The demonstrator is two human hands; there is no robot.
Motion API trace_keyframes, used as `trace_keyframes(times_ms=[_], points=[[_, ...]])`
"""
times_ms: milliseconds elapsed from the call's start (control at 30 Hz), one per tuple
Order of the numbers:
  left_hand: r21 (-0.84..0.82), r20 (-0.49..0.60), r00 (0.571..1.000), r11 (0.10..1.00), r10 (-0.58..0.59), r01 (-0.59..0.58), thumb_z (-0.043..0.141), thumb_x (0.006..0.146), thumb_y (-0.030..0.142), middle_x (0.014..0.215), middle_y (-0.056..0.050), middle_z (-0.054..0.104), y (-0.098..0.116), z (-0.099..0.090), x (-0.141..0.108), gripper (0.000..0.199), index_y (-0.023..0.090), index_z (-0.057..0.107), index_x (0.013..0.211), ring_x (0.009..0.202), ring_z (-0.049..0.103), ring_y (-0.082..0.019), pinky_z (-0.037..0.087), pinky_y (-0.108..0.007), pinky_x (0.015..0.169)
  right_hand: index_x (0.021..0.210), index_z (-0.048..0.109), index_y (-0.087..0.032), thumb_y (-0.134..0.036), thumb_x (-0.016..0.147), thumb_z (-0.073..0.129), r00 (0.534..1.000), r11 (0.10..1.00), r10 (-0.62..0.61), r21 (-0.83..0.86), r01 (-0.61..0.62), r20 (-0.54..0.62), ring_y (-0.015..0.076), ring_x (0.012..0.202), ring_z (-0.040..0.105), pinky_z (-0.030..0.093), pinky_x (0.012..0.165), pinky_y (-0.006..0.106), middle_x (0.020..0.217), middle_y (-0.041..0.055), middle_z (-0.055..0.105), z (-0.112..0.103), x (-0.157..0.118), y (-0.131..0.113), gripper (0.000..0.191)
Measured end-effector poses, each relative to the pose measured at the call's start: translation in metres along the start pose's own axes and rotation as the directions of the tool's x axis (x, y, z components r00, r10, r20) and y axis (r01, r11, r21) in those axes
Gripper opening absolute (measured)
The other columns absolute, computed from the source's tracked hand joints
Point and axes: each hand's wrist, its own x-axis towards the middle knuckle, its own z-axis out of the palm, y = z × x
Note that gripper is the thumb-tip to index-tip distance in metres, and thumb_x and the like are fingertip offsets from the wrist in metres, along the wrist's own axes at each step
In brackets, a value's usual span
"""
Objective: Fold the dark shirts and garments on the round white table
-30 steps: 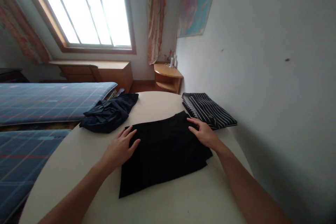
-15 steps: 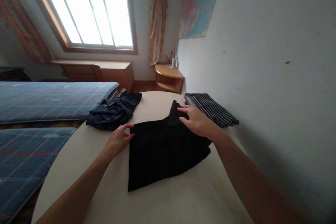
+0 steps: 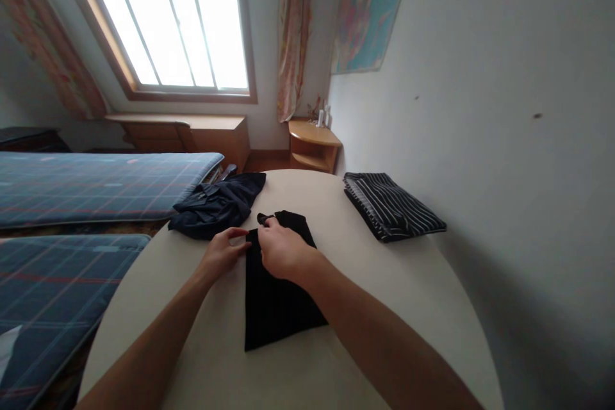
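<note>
A black garment (image 3: 283, 301) lies folded over on the round cream table, its exact kind unclear. At its upper left corner, the thumb and fingertips of my left hand (image 3: 223, 255) hold the edge. My right hand (image 3: 286, 250) grips the upper edge of the folded-over part, close beside the left fingertips. Bunched cloth pokes out around the right fingers, and the right forearm covers part of the garment's right side.
A crumpled dark navy garment (image 3: 216, 205) rests at the table's left far edge. On the right lies a folded black-and-white striped garment (image 3: 398, 208), near the white wall (image 3: 528, 205). Plaid mattresses (image 3: 110, 186) stand to the left of the table (image 3: 394, 307).
My right hand has moved left with the right part of the black garment, folding it over towards my left hand. The left hand stays at the corner.
</note>
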Motion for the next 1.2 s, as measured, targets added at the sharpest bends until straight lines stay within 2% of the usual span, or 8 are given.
trace_keyframes(times_ms=[167,333,600,733,833,900,1033,1200], points=[[-0.020,-0.031,0.999,1.000,0.023,-0.024,0.078,0.054,0.043,0.066,-0.001,0.067,-0.004,0.001,0.004,0.057,0.012,0.070,0.101,0.049,0.055,-0.014,0.039,-0.023,0.045,0.131,0.057,-0.005,-0.015,0.087,0.059,0.999,1.000,0.000,-0.015,0.001,0.040,0.0296,0.108,0.068,0.059,0.088,0.036,0.136,0.0223,0.054,0.023,0.007,-0.015,0.045],[-0.024,-0.047,0.997,0.998,0.063,-0.064,0.077,0.048,0.033,0.089,-0.008,0.075,-0.008,0.001,0.008,0.051,0.013,0.072,0.094,0.072,0.068,-0.023,0.051,-0.029,0.062,0.136,0.052,-0.001,-0.010,0.088,0.054,1.000,0.997,0.020,-0.069,-0.019,0.019,0.0281,0.106,0.068,0.060,0.083,0.035,0.133,0.0243,0.056,0.024,0.005,-0.026,0.049],[0.025,-0.062,0.996,0.997,0.070,-0.069,0.072,0.053,0.040,0.073,-0.005,0.073,-0.012,-0.002,0.011,0.050,0.012,0.071,0.095,0.066,0.067,-0.024,0.051,-0.030,0.059,0.148,0.039,-0.003,-0.021,0.087,0.063,1.000,1.000,0.002,0.026,-0.001,-0.007,0.0334,0.116,0.063,0.058,0.090,0.043,0.144,0.0257,0.050,0.052,0.005,-0.028,0.067],[0.059,-0.081,0.993,0.995,0.090,-0.086,0.062,0.068,0.053,0.079,-0.008,0.073,-0.015,-0.001,0.013,0.054,0.011,0.070,0.102,0.063,0.067,-0.022,0.051,-0.031,0.056,0.152,0.035,-0.011,-0.036,0.096,0.051,0.981,0.959,-0.148,0.223,0.173,-0.124,0.0325,0.130,0.054,0.048,0.106,0.048,0.151,0.0180,0.046,0.060,-0.004,-0.003,0.064],[0.120,-0.114,0.982,0.983,0.151,-0.137,0.059,0.075,0.058,0.103,-0.013,0.073,-0.012,0.004,0.011,0.059,0.012,0.068,0.111,0.083,0.070,-0.026,0.056,-0.036,0.073,0.146,0.048,-0.013,-0.041,0.099,0.047,0.965,0.952,-0.166,0.224,0.211,-0.204,0.0300,0.136,0.049,0.040,0.113,0.046,0.150,0.0143,0.050,0.060,-0.018,0.017,0.054],[0.219,-0.122,0.952,0.943,0.281,-0.250,0.058,0.079,0.057,0.122,-0.016,0.067,-0.010,0.010,0.007,0.060,0.012,0.066,0.119,0.104,0.068,-0.030,0.053,-0.042,0.092,0.146,0.049,-0.014,-0.050,0.099,0.045,0.966,0.962,-0.162,0.185,0.200,-0.202,0.0327,0.142,0.039,0.032,0.117,0.051,0.154,0.0151,0.044,0.065,-0.030,0.026,0.059],[0.390,0.006,0.852,0.783,0.523,-0.484,0.050,0.089,0.048,0.148,-0.014,0.050,-0.010,0.024,0.000,0.055,0.015,0.060,0.132,0.137,0.048,-0.029,0.035,-0.045,0.117,0.155,0.035,-0.015,-0.071,0.091,0.045,0.962,0.961,-0.220,0.134,0.242,-0.159,0.0386,0.151,0.015,0.010,0.122,0.060,0.162,0.0172,0.026,0.086,-0.050,0.030,0.085],[0.447,0.114,0.867,0.754,0.486,-0.482,0.046,0.093,0.043,0.148,-0.014,0.052,-0.019,0.033,0.000,0.056,0.015,0.054,0.140,0.138,0.047,-0.027,0.034,-0.045,0.119,0.157,0.030,-0.017,-0.074,0.088,0.048,0.949,0.955,-0.253,0.106,0.275,-0.188,0.0361,0.153,0.010,0.003,0.123,0.057,0.165,0.0163,0.020,0.095,-0.058,0.031,0.091]])
